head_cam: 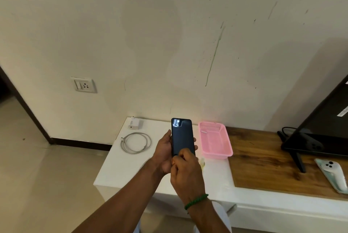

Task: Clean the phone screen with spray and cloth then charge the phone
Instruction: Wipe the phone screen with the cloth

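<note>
Green braided bracelet (196, 201) behind right hand (186, 172) (forearms bare).

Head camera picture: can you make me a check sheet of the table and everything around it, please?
Surface: white counter joined to a wooden top.
Job's things: dark phone held above the counter; white charger plug and coiled white cable lying apart on the counter; spray and cloth not plainly seen.
Clutter: pink basket with one small white bit inside; pale handset camera side up on the wood.
Hands: left hand grips the phone's side; right hand curls round its lower end.
Cables: coiled cable joined to nothing; black lead behind the TV.
Surroundings: wall socket, nothing plugged in; marked cream wall.
</note>
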A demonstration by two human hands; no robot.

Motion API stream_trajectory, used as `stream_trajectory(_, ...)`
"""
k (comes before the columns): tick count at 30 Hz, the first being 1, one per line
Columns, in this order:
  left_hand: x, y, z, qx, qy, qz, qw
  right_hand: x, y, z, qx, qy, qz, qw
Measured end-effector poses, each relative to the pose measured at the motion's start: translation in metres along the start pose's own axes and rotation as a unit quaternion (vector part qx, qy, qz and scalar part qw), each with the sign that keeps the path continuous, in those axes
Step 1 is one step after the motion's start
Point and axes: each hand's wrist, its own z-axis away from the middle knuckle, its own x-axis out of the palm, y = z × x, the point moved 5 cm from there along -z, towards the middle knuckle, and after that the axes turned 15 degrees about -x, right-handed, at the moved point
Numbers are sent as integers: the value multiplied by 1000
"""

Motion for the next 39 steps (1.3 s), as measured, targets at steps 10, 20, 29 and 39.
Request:
stream_trajectory(10,-1,0,-1,11,-4,18,1000,-2,-2,9,-18,2,28,999)
stream_trajectory(20,-8,3,-1,-4,21,22,1000,-8,23,17,-1,21,29,999)
stream_trajectory(29,-13,7,-3,6,19,17,1000,-14,43,22,33,32,30,999)
stream_trajectory(39,-15,5,-4,13,9,6,1000,-12,51,24,36,40,29,998)
